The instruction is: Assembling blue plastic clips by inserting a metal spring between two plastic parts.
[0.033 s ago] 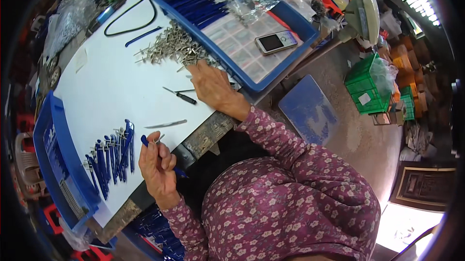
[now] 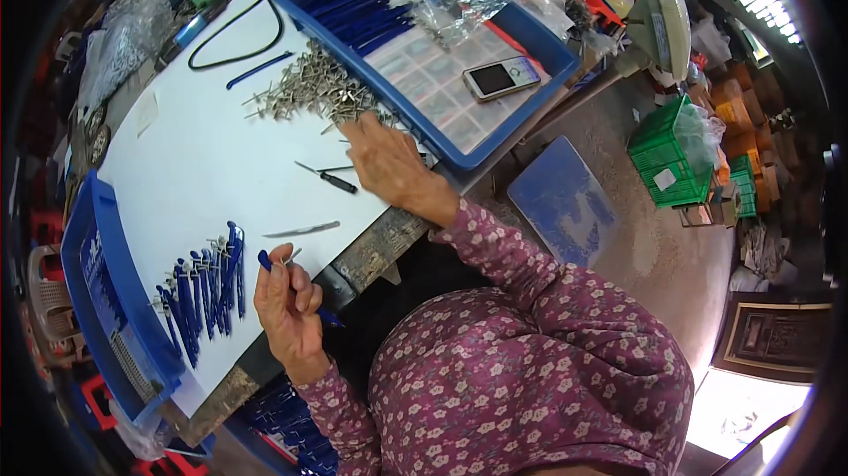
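Note:
My left hand point(image 2: 290, 313) is closed around a slim blue strap point(image 2: 264, 260), with a small metal fitting point(image 2: 290, 256) sticking out beside the thumb. The strap's lower end shows below the hand at the table edge. At the near side of a heap of metal fittings point(image 2: 322, 87), my right hand point(image 2: 386, 161) is bent downward with its fingers together. What its fingertips pinch, if anything, is hidden. Just left of that hand lies a small black-handled screwdriver point(image 2: 337, 182), and a thin dark rod partly shows beside it. A narrow metal blade point(image 2: 302, 230) rests between my hands.
Several blue straps with metal fittings point(image 2: 208, 286) lie in a row at left, next to a blue tray point(image 2: 168, 361). A larger blue tray point(image 2: 477, 158) at the back holds more straps and a phone point(image 2: 501, 78). A black cable point(image 2: 231, 64) curls far left.

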Demonstrator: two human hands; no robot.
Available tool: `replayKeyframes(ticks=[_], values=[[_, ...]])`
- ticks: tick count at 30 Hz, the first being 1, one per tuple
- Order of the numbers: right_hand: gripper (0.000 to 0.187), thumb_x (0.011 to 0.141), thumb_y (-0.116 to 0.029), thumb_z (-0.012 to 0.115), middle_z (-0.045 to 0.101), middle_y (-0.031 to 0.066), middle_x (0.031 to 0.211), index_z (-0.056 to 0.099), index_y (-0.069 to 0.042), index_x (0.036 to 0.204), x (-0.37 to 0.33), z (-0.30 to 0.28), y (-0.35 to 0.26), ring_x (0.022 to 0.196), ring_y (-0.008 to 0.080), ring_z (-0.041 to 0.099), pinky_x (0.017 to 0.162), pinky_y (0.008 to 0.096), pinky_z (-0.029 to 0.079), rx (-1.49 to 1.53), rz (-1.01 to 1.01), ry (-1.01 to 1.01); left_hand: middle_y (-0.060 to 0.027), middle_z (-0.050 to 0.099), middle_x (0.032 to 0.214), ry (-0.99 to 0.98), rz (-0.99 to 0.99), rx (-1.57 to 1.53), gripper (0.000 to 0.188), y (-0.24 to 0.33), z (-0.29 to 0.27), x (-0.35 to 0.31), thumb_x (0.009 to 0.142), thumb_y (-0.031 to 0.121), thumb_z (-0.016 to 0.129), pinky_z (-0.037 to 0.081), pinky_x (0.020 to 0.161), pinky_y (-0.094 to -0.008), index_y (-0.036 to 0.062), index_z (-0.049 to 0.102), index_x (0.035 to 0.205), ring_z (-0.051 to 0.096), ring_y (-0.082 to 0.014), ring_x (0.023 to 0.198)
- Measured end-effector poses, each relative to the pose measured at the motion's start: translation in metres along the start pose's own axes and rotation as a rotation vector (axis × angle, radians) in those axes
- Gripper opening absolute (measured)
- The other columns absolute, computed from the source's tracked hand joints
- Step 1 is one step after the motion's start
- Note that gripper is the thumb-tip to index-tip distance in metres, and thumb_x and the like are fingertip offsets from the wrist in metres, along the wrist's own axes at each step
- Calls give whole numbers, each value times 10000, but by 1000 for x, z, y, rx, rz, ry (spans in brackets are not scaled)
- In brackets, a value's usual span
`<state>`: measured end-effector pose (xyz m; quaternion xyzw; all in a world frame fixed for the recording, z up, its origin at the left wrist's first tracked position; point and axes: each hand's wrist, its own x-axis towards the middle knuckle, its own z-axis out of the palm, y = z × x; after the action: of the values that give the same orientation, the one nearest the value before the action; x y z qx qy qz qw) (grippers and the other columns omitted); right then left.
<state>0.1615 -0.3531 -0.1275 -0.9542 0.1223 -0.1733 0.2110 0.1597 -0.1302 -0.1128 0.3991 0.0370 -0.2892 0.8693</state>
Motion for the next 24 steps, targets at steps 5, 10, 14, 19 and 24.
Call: replayKeyframes(ticks=[5,10,14,19,24], values=[[220,795,-95,569,550,130,878,552,-21,1001,-32,-72,-19,699,305,568,588,358,456,320,-281,0,-23,474,674,-33,11,15,260,-1,1,3,882,178,542,248,419,-172,-5,517,1066,326,-38,465],[159,803,-132,578,595,118,762,599,-13,907,-10,-138,8,672,243,580,596,317,449,500,-332,-250,-39,492,690,-36,23,48,241,1,6,2,882,171,539,254,424,-169,0,518,1051,334,-40,467],[213,785,-190,542,616,115,745,605,7,833,83,-122,68,655,241,586,597,322,449,52,-340,-190,-51,503,701,-49,29,57,233,-2,15,-1,881,164,539,259,429,-173,-1,517,1043,343,-48,472],[176,725,-125,508,617,160,843,616,-37,832,161,-57,136,820,348,577,690,411,464,-72,-163,-100,-60,508,703,-63,11,60,216,3,18,-12,881,152,538,269,435,-181,-3,517,1030,355,-63,478],[118,701,-38,475,562,149,813,542,-21,797,167,-18,165,794,341,565,669,416,460,-204,-385,11,-67,512,707,14,65,75,214,8,11,-20,878,147,541,274,441,-183,-8,518,1025,357,-64,482]])
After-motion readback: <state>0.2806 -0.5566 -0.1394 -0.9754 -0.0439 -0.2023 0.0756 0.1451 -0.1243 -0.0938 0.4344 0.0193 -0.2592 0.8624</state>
